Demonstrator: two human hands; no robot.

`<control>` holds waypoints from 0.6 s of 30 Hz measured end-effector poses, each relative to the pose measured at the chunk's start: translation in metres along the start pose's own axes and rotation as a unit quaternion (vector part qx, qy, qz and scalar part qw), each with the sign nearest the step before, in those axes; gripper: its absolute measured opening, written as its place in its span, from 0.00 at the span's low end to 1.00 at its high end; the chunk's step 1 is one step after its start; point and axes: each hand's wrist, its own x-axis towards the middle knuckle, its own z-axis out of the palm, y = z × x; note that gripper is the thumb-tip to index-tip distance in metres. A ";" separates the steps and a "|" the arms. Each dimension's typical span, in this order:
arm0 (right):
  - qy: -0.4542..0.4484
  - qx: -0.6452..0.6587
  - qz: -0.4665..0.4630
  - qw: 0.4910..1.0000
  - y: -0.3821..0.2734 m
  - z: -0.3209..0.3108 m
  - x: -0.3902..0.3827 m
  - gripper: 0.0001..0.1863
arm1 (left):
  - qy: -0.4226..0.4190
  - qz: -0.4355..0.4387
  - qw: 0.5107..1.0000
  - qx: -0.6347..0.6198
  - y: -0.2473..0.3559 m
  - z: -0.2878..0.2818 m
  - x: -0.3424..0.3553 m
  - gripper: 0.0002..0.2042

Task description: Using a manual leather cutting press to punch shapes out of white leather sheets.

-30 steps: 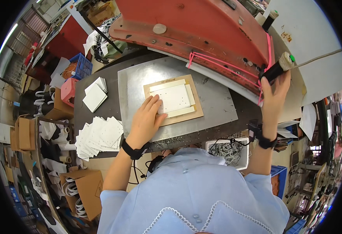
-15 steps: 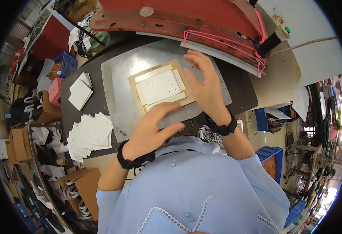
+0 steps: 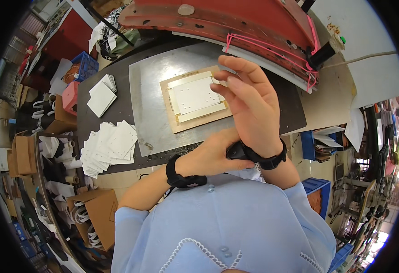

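My left hand (image 3: 213, 152) reaches across to my right wrist. Its fingers and thumb close around the black wrist device (image 3: 237, 150) strapped there; some fingertips are hidden behind the wrist. My right hand (image 3: 254, 98) is raised with its fingers bent and apart, holding nothing. Another black wristband (image 3: 174, 173) is on my left wrist. Beyond the hands, a white card with small holes (image 3: 195, 95) lies in a tan frame-like board (image 3: 177, 126) with pale strips around the card. The board rests on a grey metal plate (image 3: 147, 113).
A red machine beam (image 3: 236, 20) with pink cord (image 3: 263, 43) spans the far side. On the dark table (image 3: 83, 86) at left lie a small stack of white cards (image 3: 101, 101) and a fanned pile of punched white cards (image 3: 111, 145). Cardboard boxes (image 3: 97, 214) stand at lower left.
My left hand has moved right from beside the board and taken hold of the device on my right wrist. The right hand has shifted slightly right, its fingers more bent.
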 end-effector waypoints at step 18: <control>-0.138 -0.544 -0.508 0.653 0.036 -0.037 0.001 0.16 | -0.018 -0.026 0.999 0.023 -0.047 0.009 -0.001 0.18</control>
